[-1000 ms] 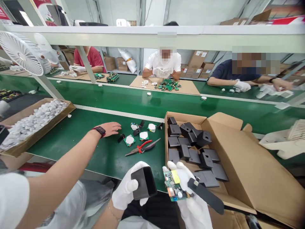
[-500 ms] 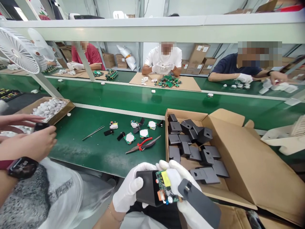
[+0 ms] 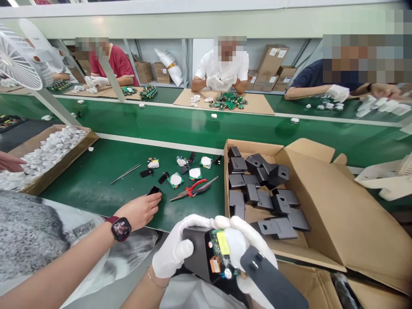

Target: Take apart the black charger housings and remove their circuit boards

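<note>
My left hand, in a white glove, grips a black plastic housing with the thumb across its top. At the housing's open end sits a green circuit board bearing a yellow block and a white pad; how deep it goes in, I cannot tell. My gloved right hand is closed around the board's other side. A black end cover with two metal prongs tilts across that palm, beside the board. Both hands are close together in front of my lap.
A co-worker's bare hand holds a black part at the bench's left. Pliers, tweezers and several padded circuit boards lie on the green bench. A carton of black housings stands right. Several people work across the belt.
The co-worker's hand has come in from the left, setting a black part near the boards on the bench. My hands keep their hold; the view has tilted down slightly.
</note>
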### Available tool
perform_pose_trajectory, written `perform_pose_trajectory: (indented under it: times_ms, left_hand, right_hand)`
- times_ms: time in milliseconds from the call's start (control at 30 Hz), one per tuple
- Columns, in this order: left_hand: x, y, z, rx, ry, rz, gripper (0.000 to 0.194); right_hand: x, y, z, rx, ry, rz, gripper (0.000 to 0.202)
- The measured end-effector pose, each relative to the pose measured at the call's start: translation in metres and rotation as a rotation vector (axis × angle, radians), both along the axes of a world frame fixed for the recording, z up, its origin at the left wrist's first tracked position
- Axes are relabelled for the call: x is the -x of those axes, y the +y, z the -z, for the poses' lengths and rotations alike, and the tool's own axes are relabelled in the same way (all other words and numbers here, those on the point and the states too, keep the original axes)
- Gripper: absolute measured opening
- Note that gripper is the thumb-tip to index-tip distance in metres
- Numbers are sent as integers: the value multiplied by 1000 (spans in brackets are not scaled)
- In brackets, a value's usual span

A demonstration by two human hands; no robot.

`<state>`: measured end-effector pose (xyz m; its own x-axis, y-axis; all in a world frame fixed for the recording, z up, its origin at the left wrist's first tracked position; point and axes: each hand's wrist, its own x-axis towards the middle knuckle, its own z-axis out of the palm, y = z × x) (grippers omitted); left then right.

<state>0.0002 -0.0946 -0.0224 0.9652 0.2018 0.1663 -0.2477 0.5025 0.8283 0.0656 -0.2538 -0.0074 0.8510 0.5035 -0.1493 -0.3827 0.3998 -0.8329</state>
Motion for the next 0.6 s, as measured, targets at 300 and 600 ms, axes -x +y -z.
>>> perform_pose_trajectory:
  times_ms: [300,600]
  left_hand:
    - [1,0,1,16,9,61,51]
    - [0,-4,1,14,56,59,53]
  right_hand:
    - [14,2,13,51,-366,205,54]
    - [0,-12,36,98,-356,109,51]
